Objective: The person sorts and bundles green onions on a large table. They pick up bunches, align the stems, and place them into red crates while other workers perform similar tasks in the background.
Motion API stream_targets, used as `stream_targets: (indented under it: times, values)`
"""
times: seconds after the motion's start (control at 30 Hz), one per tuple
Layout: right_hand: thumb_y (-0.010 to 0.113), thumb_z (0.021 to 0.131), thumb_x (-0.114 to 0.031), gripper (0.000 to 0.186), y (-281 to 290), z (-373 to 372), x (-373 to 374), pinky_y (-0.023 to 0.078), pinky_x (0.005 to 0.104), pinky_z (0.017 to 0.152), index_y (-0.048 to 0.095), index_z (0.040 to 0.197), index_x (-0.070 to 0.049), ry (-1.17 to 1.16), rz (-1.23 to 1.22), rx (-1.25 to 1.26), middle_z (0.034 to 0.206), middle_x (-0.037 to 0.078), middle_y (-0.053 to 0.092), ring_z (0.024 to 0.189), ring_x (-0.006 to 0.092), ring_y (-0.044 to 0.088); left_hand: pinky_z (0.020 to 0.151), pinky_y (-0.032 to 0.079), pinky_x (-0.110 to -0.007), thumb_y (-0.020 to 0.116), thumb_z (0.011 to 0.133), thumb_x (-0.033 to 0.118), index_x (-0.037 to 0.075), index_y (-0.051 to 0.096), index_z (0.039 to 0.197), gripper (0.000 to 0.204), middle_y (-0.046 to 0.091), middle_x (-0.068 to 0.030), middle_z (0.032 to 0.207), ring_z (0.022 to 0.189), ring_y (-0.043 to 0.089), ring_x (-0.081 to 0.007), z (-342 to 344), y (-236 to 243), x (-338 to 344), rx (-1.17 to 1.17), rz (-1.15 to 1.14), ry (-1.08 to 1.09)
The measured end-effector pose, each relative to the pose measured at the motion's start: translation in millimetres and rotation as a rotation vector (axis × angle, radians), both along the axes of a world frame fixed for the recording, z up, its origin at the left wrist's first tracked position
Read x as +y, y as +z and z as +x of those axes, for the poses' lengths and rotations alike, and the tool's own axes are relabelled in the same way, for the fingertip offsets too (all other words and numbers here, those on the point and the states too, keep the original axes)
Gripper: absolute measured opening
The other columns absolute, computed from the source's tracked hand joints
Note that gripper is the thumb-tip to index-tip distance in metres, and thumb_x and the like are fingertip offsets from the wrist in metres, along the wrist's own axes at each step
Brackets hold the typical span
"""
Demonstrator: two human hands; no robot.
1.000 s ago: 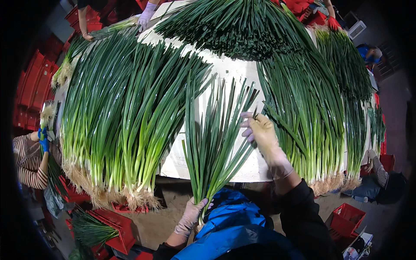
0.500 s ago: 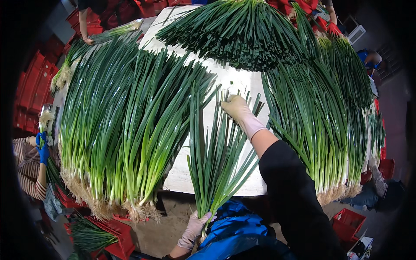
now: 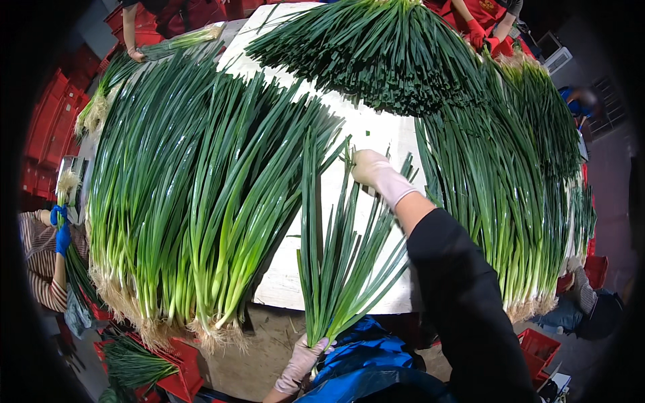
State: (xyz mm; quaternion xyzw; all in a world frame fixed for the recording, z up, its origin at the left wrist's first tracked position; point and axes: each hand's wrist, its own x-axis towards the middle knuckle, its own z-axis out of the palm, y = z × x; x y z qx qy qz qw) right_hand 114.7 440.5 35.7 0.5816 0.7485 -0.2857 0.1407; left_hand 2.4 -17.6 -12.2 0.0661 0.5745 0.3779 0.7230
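My left hand point(image 3: 304, 356), in a pale glove, is closed round the lower stalks of a small bunch of green onions point(image 3: 330, 282) at the table's near edge. Its leaves fan upward and away over the white tabletop point(image 3: 279, 282). My right hand point(image 3: 373, 171), gloved too, is closed at the far end of the fan, with leaf tips by its fingers; exactly what it grips is partly hidden. On the left lies a broad pile of green onions point(image 3: 195, 181), roots toward me. Another pile point(image 3: 480, 195) lies on the right.
A thick heap of green onions point(image 3: 376, 54) covers the table's far side. A worker in blue gloves point(image 3: 62, 232) stands at left; another in red gloves point(image 3: 485, 39) is at the far right. Red crates point(image 3: 181, 369) stand below the near left and right edges.
The view has shifted slightly. My right hand has turned a little and its fingers are more tucked in at the leaf tips. My left hand keeps its hold on the bunch.
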Motion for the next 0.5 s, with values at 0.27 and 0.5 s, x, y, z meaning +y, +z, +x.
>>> stream_targets:
  times: [0.27, 0.5]
  values:
    - [0.053, 0.089, -0.024, 0.022, -20, 45, 49, 0.051, 0.0406, 0.082, 0.063, 0.1, -0.007, -0.013, 0.348, 0.018, 0.092, 0.017, 0.067, 0.089, 0.0367, 0.064, 0.069, 0.055, -0.029, 0.059, 0.094, 0.015, -0.001, 0.06, 0.111, 0.024, 0.069, -0.0144, 0.092, 0.076, 0.066, -0.0177, 1, -1, 11, 0.056, 0.011, -0.062]
    - [0.055, 0.09, -0.026, 0.024, 60, 66, 29, 0.051, 0.0382, 0.084, 0.065, 0.104, -0.009, 0.057, 0.298, -0.029, 0.099, 0.015, 0.067, 0.092, 0.0311, 0.065, 0.069, 0.055, -0.03, 0.059, 0.094, 0.014, -0.002, 0.059, 0.112, 0.024, 0.068, -0.0159, 0.093, 0.074, 0.066, -0.0187, -3, -2, 3, 0.076, 0.014, -0.081]
